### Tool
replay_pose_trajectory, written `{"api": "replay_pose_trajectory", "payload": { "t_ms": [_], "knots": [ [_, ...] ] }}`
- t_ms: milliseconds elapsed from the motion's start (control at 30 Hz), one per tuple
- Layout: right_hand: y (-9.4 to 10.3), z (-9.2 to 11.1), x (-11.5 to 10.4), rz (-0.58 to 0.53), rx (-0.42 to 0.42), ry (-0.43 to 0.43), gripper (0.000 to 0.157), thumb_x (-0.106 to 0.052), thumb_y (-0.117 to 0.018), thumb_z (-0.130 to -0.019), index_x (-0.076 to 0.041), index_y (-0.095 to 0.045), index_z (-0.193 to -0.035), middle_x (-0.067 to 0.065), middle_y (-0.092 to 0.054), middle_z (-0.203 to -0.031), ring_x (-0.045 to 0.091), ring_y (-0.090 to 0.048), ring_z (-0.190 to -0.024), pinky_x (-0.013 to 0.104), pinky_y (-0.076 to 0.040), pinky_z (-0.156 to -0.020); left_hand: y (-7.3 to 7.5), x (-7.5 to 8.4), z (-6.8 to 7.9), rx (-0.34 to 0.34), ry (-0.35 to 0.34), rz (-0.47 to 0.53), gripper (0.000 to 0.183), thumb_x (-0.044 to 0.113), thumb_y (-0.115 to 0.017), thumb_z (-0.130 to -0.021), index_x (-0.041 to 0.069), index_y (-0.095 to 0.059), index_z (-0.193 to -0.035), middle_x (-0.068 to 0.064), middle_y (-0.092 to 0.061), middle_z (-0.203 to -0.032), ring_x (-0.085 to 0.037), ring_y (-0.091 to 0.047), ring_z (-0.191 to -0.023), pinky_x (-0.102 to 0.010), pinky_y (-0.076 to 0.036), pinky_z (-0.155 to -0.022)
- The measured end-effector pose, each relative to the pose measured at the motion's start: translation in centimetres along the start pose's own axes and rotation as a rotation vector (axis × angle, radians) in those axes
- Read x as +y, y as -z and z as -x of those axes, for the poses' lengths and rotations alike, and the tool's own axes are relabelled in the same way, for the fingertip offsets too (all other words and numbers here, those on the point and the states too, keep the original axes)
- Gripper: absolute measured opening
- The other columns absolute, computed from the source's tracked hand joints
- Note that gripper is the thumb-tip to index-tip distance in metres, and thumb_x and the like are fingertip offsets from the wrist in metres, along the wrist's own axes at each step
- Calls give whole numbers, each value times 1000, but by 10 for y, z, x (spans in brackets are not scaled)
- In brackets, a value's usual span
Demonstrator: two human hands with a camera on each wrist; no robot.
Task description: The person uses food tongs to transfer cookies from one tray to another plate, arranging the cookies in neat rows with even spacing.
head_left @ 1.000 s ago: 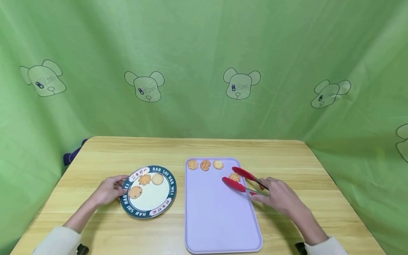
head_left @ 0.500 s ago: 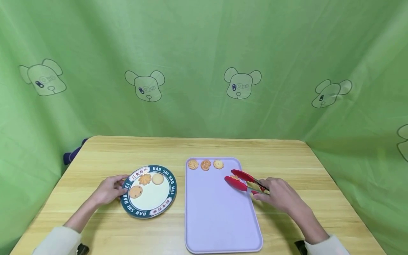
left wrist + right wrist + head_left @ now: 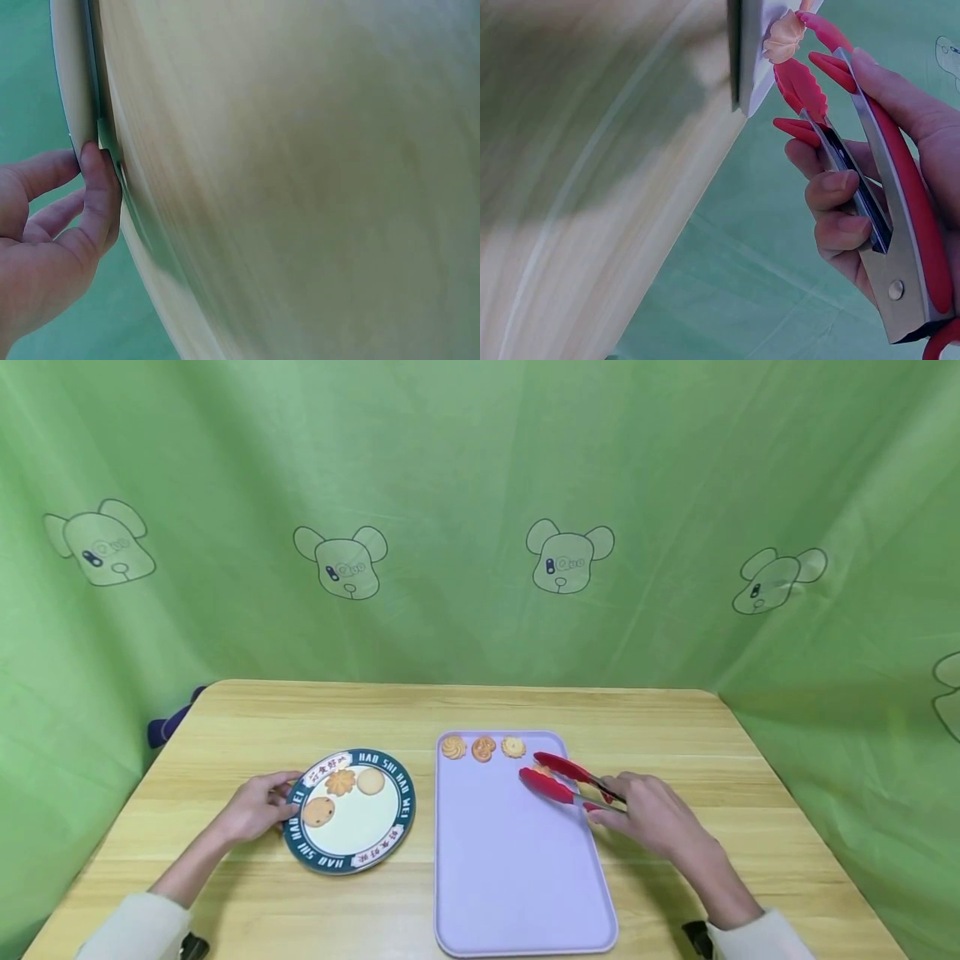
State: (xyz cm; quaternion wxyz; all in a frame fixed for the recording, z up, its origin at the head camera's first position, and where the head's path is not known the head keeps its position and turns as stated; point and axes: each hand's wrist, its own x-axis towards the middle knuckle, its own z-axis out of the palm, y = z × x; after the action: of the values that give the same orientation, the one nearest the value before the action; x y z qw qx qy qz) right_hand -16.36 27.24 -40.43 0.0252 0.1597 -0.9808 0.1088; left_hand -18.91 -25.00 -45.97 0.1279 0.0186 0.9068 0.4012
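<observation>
At the left of the table, my left hand (image 3: 258,808) pinches the rim of a round plate (image 3: 405,802) with a dark green border. In the left wrist view, thumb and fingers meet at the edge of the plate (image 3: 73,67). Three cookies lie on it, among them a flower-shaped cookie (image 3: 341,782). My right hand (image 3: 656,814) holds red-tipped metal tongs (image 3: 551,785) over a lilac tray (image 3: 517,877). Between the tong heads is a ridged cookie (image 3: 784,37), partly hidden in the head view. I cannot tell whether it touches the tray.
Along the tray's far edge sit a swirl cookie (image 3: 453,747), a pretzel-shaped cookie (image 3: 483,748) and a pale scalloped cookie (image 3: 513,747) in a row. A wooden table (image 3: 360,714) carries plate and tray. A green curtain (image 3: 450,635) hangs behind and beside it.
The tong heads have drawn closer around the ridged cookie. Tongs and cookie have then shifted slightly left and toward the far edge. My left hand and the plate stay put.
</observation>
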Motion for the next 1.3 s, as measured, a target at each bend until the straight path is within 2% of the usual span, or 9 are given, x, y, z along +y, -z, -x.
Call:
{"api": "replay_pose_trajectory", "payload": {
  "t_ms": [300,433,567,700,1033,1300],
  "knots": [
    [-1,-16,-22,0,19,36,48,-36,-77,-76,-3,-69,-110,-4,-49,-66,10,-39,-59,21,-31,-51,0,-1,0,3,-1,-6,55,0,-59,-85,-9,-42,-136,-22,-56,-106,-19,-57,-80,-27,-55,-61],
    [-1,-25,-38,4,28,72,53,-36,-77,-76,-3,-67,-115,0,-55,-70,11,-41,-60,21,-34,-53,1,-1,0,2,0,-4,54,0,-59,-86,-9,-41,-136,-22,-56,-106,-19,-57,-81,-28,-55,-62],
    [-1,-36,-58,1,31,109,56,-37,-76,-76,-3,-65,-119,7,-65,-82,12,-45,-63,23,-39,-56,1,-1,1,0,5,1,54,1,-59,-86,-9,-41,-136,-23,-56,-107,-19,-58,-81,-28,-55,-63],
    [-3,-46,-83,-4,27,144,55,-39,-76,-77,-4,-66,-119,8,-68,-89,12,-50,-67,25,-45,-59,2,-2,0,1,5,-2,55,1,-59,-86,-9,-41,-137,-23,-56,-107,-19,-58,-81,-28,-55,-63],
    [-15,-66,-144,-31,-23,226,55,-43,-75,-76,-6,-67,-117,5,-68,-90,11,-46,-65,23,-40,-56,2,-2,0,4,-12,-7,55,1,-60,-86,-9,-41,-136,-22,-56,-106,-19,-58,-81,-27,-55,-62],
    [-33,-76,-173,-15,-72,298,50,-43,-75,-77,-8,-68,-112,4,-66,-84,9,-45,-61,19,-38,-51,1,-2,-2,1,-4,-2,56,1,-60,-85,-9,-41,-136,-22,-56,-106,-20,-57,-81,-27,-55,-63]
  ]
}}
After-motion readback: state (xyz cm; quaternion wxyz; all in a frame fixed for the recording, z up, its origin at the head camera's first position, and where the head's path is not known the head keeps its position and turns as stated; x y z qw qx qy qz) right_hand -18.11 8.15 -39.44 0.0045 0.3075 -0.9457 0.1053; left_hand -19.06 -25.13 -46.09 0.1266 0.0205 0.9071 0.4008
